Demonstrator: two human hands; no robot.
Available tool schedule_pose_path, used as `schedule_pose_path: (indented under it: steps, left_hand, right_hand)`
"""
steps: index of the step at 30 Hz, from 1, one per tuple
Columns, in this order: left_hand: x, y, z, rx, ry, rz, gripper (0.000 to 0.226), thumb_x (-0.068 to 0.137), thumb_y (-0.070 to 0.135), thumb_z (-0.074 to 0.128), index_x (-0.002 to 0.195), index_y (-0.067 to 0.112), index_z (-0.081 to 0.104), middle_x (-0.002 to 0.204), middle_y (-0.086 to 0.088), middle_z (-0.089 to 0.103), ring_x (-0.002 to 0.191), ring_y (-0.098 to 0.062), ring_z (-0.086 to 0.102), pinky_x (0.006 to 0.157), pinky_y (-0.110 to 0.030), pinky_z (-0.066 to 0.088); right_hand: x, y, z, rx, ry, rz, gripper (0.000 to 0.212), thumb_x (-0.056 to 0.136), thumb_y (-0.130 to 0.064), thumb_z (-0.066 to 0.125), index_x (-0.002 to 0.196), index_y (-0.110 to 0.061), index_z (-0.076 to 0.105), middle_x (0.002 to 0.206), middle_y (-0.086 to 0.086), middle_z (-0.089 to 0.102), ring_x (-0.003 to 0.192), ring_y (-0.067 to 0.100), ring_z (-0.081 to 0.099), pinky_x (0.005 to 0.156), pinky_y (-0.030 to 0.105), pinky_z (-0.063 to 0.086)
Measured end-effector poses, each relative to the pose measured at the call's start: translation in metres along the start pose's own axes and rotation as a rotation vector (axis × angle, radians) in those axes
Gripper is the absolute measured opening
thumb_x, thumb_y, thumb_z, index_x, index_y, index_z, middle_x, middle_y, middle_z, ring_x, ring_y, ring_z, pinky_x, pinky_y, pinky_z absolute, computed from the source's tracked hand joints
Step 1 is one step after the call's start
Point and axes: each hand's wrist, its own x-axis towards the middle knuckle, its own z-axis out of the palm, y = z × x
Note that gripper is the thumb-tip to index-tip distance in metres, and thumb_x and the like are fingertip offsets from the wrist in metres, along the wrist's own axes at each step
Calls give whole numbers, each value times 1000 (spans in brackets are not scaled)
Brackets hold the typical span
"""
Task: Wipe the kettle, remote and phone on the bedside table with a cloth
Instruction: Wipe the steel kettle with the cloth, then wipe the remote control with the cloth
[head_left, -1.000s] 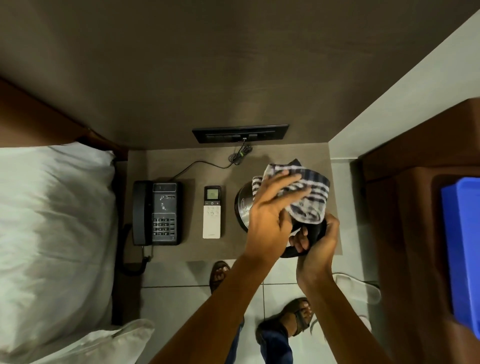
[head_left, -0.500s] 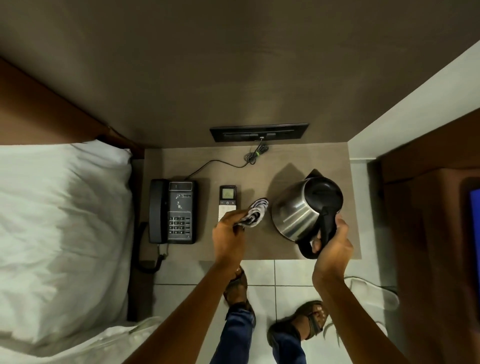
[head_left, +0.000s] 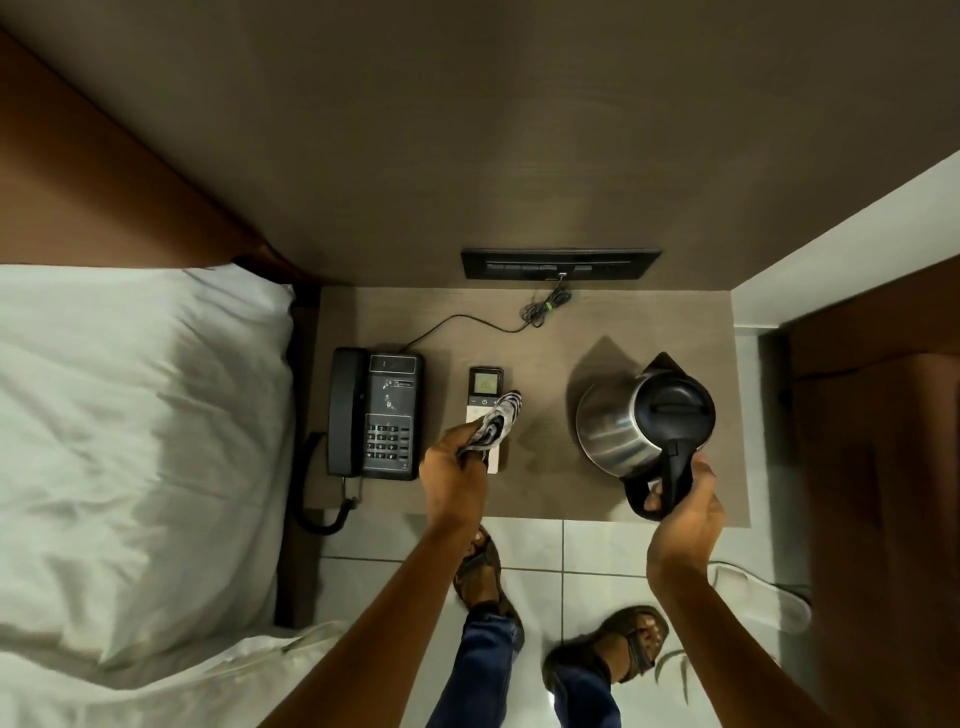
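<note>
While a boxy black phone (head_left: 375, 413) lies leftmost on the matte brown bedside table (head_left: 545, 483), the left hand (head_left: 453, 475) pinches a bunched striped cloth (head_left: 493, 425) over the slim white remote (head_left: 485, 415); the right hand (head_left: 683, 506) grips the rounded steel kettle (head_left: 621, 434) by its black handle.

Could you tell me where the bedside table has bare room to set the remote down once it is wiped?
Widest bare patch: between the white remote and the steel kettle, to the brown table's front edge. Another behind the kettle, right of the coiled black cable. Crowded: the black phone to the remote, where the left hand holds the striped cloth.
</note>
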Motion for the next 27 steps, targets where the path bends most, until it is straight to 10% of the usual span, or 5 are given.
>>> schedule_pose_path:
  steps: [9,13,16,21,27]
  left_hand:
    - [12,5,-27,-11,-14,-48,45,91,-17,48,117,11,72,110,-21,74,97,-41,70,78,-45,61]
    - [25,8,-36,26,-8,-55,40,92,-14,49,114,10,72,104,-20,74,69,-18,63,48,-23,49]
    - [31,7,-40,15,-10,-51,37,93,-11,51,114,13,71,101,-15,75,66,-13,63,49,-22,50]
    - [39,7,-38,-1,33,-5,39,96,-4,54,122,21,67,105,-3,75,81,-13,70,57,-17,54]
    - [45,5,-45,-35,78,49,48,95,-4,53,128,29,62,110,5,72,90,-9,73,69,-22,61]
  right_hand:
    - [-11,9,-10,-65,108,-12,27,104,-42,57,123,-23,61,129,11,66,122,26,61,96,26,46]
    - [-38,7,-4,-193,293,-448,26,101,-22,65,108,-39,48,114,6,51,100,27,53,94,41,50]
    - [-64,18,16,-310,77,-556,42,99,-16,71,112,-49,47,101,-9,53,84,20,52,77,22,50]
    - [-69,47,72,-603,-383,-510,38,98,-30,73,130,-21,55,110,-1,64,94,15,67,79,31,61]
    - [-43,82,149,-919,-412,-392,69,88,-34,82,145,-11,50,142,13,55,131,32,56,102,43,56]
